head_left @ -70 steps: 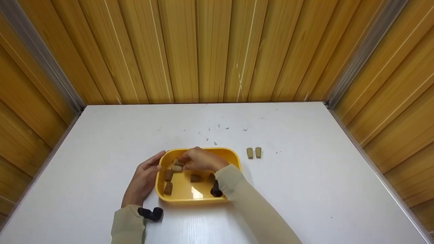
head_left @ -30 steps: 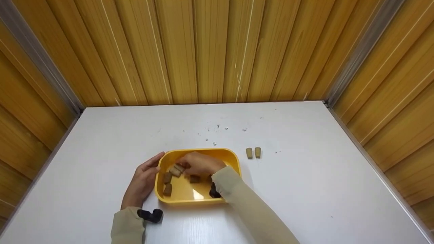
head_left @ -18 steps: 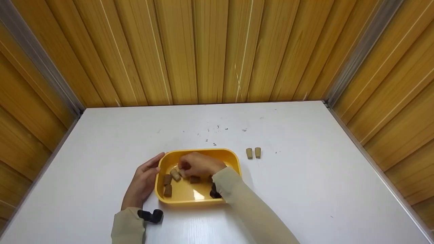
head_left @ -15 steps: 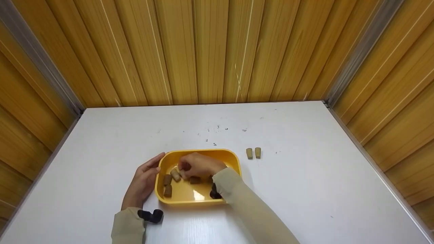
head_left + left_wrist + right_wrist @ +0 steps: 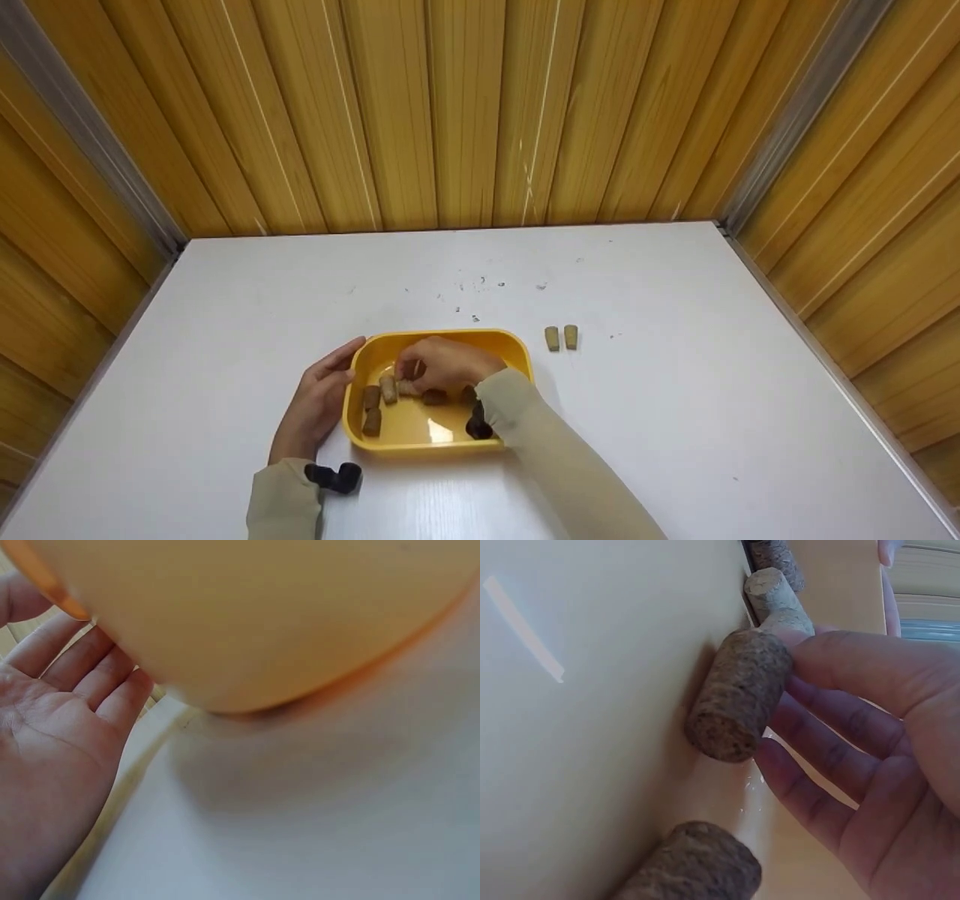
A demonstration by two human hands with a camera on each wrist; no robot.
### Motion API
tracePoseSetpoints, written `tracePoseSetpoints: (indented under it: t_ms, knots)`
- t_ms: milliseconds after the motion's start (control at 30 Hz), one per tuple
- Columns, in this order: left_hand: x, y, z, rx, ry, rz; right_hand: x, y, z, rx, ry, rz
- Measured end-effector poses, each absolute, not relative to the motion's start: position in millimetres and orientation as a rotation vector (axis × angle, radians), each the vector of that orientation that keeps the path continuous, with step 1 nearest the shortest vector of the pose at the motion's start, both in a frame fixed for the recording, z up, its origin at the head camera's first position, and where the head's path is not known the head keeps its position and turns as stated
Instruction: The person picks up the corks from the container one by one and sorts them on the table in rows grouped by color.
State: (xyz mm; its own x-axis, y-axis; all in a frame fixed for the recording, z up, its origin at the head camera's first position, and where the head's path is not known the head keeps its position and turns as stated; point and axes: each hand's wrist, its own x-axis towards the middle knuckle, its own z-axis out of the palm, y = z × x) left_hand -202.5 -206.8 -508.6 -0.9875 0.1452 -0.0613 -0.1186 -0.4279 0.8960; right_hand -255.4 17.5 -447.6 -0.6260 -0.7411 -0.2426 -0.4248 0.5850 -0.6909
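In the head view, my left hand (image 5: 315, 405) lies along the left outer wall of a yellow tray (image 5: 427, 448), thumb near the rim. The left wrist view shows this hand (image 5: 64, 712) with fairly straight fingers touching the tray (image 5: 262, 637). Inside the tray, my right hand (image 5: 450, 364) pinches a pale cork (image 5: 406, 388), just right of another pale cork (image 5: 388, 389). Thumb and fingers of the right hand (image 5: 862, 720) meet at the pale cork (image 5: 791, 621) in the right wrist view, behind a dark cork (image 5: 739, 694). My fingers partly hide the pinched cork.
Two dark corks, one upper (image 5: 372, 397) and one lower (image 5: 372, 422), lie at the tray's left. More dark corks lie below my right hand (image 5: 433, 397) and by its wrist (image 5: 469, 394). Two light corks (image 5: 553, 338) (image 5: 571, 337) stand right of the tray on the white table (image 5: 675, 390).
The two pale corks have shifted down inside the tray and turned from slanted to nearly side by side. My right hand has moved slightly with them; my left hand stays at the tray wall.
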Motion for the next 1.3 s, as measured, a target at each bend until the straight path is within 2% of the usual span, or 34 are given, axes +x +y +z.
tracePoseSetpoints:
  t_ms: [533,1033,1300]
  knots:
    - [-203.0,-207.0,-508.2,0.071,1.628,2.498,-261.0,32.7,-439.4,-0.909,2.276,-0.886]
    - [-202.5,-207.3,-509.5,0.090,1.648,2.533,-266.2,39.4,-435.9,-1.013,2.324,-0.865]
    - [-202.6,-208.0,-510.3,0.102,1.614,2.536,-265.2,51.1,-421.6,-0.979,2.345,-0.846]
